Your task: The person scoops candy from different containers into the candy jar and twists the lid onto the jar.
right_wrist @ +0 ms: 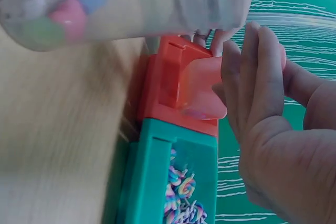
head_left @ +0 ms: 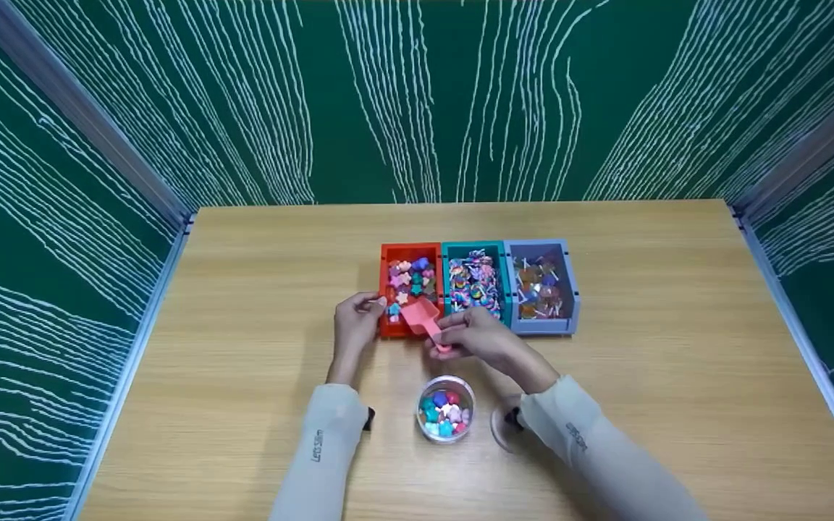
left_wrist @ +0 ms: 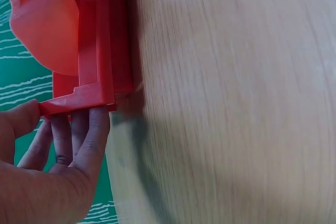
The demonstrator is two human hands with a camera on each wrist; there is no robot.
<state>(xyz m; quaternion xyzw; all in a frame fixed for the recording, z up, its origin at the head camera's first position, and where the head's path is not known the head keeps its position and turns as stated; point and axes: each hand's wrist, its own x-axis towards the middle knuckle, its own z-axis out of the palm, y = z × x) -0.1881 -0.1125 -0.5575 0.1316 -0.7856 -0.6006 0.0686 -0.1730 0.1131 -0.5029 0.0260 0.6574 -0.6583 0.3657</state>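
Observation:
My right hand (head_left: 478, 338) holds a pink scoop (head_left: 421, 317) by its handle, its blade over the front part of a red bin (head_left: 383, 268). Small colourful star-shaped pieces (head_left: 415, 278) lie in that bin. With thumb on the rim and fingers against the outside, my left hand (left_wrist: 58, 156) grips the bin's side wall near the front corner. A clear jar (head_left: 446, 438), holding several coloured pieces, stands uncovered on the table in front of the bin. In the right wrist view the jar (right_wrist: 142, 3) crosses the top, close to the camera.
Beside the red bin stand a teal bin (right_wrist: 157, 129) of swirly lollipop-like pieces and a grey-blue bin (head_left: 570, 289) of translucent pieces on white sticks. A clear round lid (head_left: 502, 434) lies under my right forearm. Green walls with white lines (head_left: 460, 101) enclose the wooden table (head_left: 243, 289).

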